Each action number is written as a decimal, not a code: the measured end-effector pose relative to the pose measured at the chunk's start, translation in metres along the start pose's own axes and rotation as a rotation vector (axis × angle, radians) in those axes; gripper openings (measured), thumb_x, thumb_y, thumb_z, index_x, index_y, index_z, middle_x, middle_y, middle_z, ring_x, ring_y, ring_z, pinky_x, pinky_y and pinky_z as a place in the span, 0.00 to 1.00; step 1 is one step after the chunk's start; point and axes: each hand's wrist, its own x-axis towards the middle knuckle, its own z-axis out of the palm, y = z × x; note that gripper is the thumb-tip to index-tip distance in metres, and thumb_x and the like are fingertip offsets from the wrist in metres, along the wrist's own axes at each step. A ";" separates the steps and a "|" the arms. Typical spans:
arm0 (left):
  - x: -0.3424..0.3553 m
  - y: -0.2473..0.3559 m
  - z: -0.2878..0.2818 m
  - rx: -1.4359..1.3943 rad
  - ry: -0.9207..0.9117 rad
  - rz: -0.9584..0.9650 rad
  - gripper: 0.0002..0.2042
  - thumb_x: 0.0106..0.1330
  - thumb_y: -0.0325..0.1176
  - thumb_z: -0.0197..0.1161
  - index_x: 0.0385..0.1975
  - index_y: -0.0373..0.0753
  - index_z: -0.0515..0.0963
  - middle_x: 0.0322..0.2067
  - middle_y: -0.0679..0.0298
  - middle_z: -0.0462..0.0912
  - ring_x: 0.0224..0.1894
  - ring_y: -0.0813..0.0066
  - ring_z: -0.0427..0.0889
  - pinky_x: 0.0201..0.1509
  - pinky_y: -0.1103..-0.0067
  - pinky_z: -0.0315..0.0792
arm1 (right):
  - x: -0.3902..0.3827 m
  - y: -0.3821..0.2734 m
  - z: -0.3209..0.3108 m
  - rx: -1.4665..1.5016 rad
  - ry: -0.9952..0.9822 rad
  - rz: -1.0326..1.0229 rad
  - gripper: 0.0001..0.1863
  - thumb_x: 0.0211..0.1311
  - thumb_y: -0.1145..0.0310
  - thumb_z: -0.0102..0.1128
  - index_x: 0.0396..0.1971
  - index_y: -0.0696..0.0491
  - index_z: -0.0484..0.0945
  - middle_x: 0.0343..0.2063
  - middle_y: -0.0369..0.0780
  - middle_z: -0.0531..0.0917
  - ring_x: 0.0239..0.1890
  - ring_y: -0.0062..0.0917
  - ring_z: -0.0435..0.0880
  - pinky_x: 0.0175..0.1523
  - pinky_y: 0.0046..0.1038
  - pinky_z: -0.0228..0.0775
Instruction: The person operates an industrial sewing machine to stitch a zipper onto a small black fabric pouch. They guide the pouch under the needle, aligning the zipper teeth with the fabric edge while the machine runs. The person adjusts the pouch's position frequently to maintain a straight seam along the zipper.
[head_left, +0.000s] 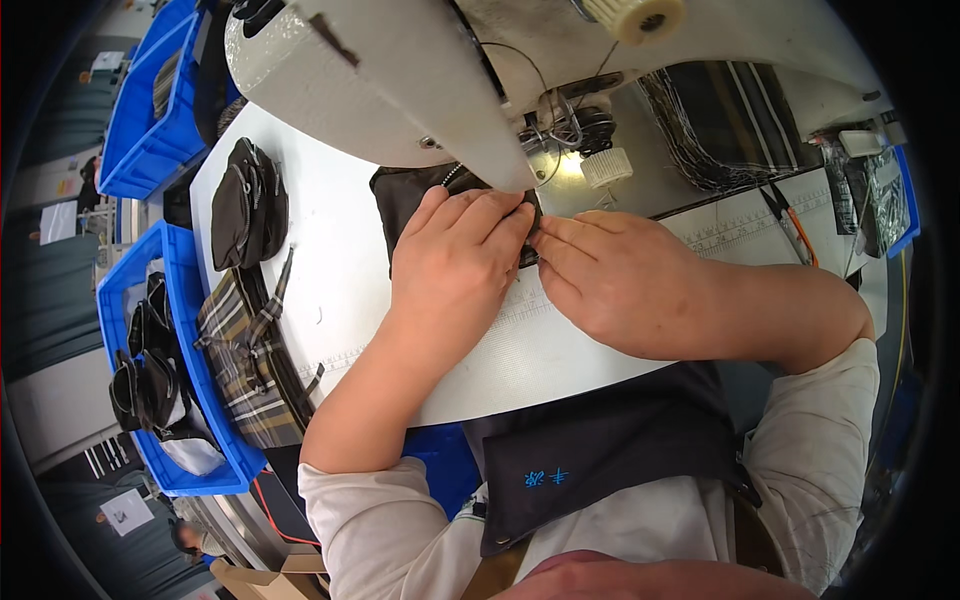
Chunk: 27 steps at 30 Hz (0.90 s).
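A dark fabric piece [402,203] with a zipper edge lies on the white sewing table [330,260], under the head of a white sewing machine [380,80]. My left hand [455,262] rests flat on the fabric, fingers pressing it close to the needle area. My right hand [620,280] meets it from the right, with fingertips pinching the fabric's edge just below the presser foot. Most of the fabric is hidden beneath both hands.
Finished dark pouches [250,200] and plaid fabric pieces [245,350] sit at the table's left. Blue bins [150,130] [185,410] stand further left, one holding dark pouches. Striped fabric [730,120] and scissors [790,225] lie at the right behind the machine.
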 end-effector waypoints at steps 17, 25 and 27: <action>0.002 0.006 0.004 0.015 0.020 -0.047 0.17 0.54 0.24 0.73 0.46 0.40 0.88 0.47 0.65 0.89 0.45 0.66 0.88 0.52 0.71 0.79 | 0.001 0.004 -0.006 0.007 -0.026 0.030 0.12 0.52 0.74 0.65 0.35 0.64 0.84 0.45 0.52 0.88 0.52 0.41 0.88 0.55 0.37 0.82; 0.006 -0.008 0.009 0.036 0.044 -0.054 0.14 0.58 0.26 0.71 0.45 0.37 0.87 0.47 0.64 0.89 0.46 0.67 0.87 0.53 0.71 0.77 | 0.007 0.013 -0.001 0.090 0.027 0.059 0.11 0.49 0.73 0.67 0.34 0.61 0.83 0.48 0.51 0.87 0.55 0.42 0.86 0.58 0.38 0.82; 0.007 -0.008 0.007 0.033 0.028 -0.072 0.15 0.58 0.25 0.73 0.47 0.40 0.88 0.48 0.65 0.89 0.47 0.64 0.88 0.55 0.70 0.79 | 0.008 0.014 0.000 0.097 0.059 0.053 0.12 0.48 0.73 0.68 0.34 0.61 0.83 0.48 0.50 0.87 0.55 0.42 0.86 0.58 0.38 0.82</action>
